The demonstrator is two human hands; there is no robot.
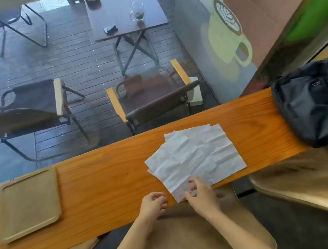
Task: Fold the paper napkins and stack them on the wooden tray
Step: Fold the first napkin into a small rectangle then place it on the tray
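Note:
A loose, fanned pile of white unfolded paper napkins (194,156) lies on the orange wooden counter (108,184), right of centre. The wooden tray (29,203) sits at the counter's left end with nothing on it. My right hand (201,198) is at the near corner of the pile, its fingertips curled onto the napkin's edge by the counter's front edge. My left hand (153,204) rests on the counter just left of that corner, fingers loosely curled, holding nothing.
A black bag (317,106) sits on the counter's right end. Brown padded stools (192,240) stand below the counter. Behind the counter a window shows a deck with folding chairs and a table.

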